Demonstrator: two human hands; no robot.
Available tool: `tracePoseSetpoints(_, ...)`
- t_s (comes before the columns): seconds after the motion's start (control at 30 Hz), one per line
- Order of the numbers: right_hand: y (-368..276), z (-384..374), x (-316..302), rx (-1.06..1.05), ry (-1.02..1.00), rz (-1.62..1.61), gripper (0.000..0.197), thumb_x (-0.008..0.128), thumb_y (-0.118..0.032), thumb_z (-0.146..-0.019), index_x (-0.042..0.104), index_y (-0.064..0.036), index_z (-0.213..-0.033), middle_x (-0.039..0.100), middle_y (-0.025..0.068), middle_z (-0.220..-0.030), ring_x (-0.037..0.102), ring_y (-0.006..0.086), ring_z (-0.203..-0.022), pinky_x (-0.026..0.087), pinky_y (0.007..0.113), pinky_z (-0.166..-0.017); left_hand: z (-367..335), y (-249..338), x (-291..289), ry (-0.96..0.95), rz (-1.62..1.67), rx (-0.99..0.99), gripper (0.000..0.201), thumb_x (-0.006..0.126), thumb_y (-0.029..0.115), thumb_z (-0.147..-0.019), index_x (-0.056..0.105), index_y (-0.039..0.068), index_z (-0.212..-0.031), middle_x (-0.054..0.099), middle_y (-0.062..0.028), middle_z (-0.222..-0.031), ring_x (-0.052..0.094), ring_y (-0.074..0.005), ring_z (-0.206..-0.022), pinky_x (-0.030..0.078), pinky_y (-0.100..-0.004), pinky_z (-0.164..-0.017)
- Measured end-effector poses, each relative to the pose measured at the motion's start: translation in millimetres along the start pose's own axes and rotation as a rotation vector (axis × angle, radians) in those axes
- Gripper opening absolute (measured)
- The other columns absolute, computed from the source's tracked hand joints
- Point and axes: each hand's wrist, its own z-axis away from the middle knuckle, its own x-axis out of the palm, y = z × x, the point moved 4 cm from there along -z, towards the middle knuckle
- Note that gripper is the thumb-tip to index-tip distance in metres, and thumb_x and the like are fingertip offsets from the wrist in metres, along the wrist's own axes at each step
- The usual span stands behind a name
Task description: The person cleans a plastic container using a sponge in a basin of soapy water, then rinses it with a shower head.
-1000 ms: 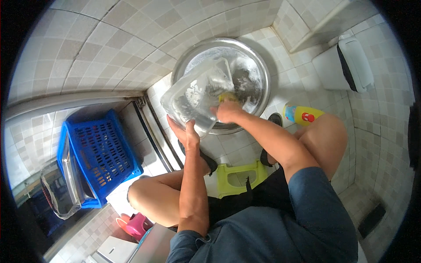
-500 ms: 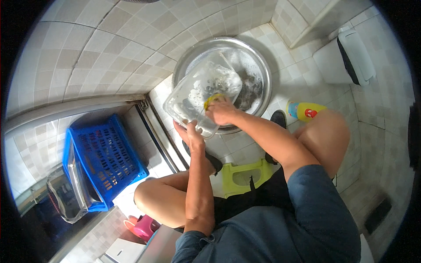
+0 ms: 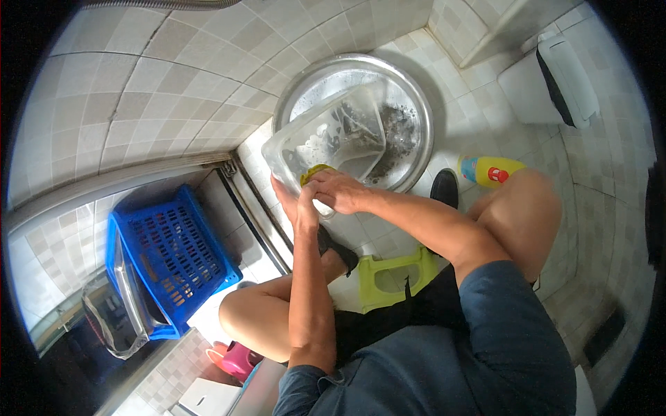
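Partly over a round silver metal basin [image 3: 427, 125], holds a translucent rectangular plastic container [image 3: 325, 142] with long axis slanting near-left to far-right. With fingers of left hand [image 3: 298, 208], grasps its near end; with those of right hand [image 3: 338, 191], a yellow sponge [image 3: 316, 171].

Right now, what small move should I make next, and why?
Probably slide the yellow sponge back up the clear container: your right hand has it near the close end, your left hand supports that end, and whitish patches show farther up.
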Motion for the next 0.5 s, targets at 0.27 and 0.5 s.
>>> tracePoseSetpoints(0.27,-8,-20,-17,-0.067,-0.06,-0.049,0.036,0.058,-0.02,-0.096,0.06,-0.0069,-0.129,0.055,0.0148,-0.138,0.047,0.0348,-0.134,0.04,0.045,-0.112,-3,19,-11,0.017,-0.191,-0.002,0.1,0.074,0.014,-0.063,0.03,0.0,-0.151,0.045,-0.02,-0.135,0.047,-0.0334,-0.124,0.038,-0.0429,-0.109)
tracePoseSetpoints(0.5,85,-27,-59,0.358,0.425,0.064,0.046,0.064,-0.018,-0.087,0.056,0.0021,-0.128,0.051,0.0263,-0.135,0.047,0.0421,-0.131,0.038,0.047,-0.112,16,16,14,-0.042,-0.007,-0.129,0.089,0.069,0.017,-0.069,0.031,0.011,-0.15,0.047,-0.018,-0.124,0.057,-0.0353,-0.104,0.053,-0.0449,-0.075)
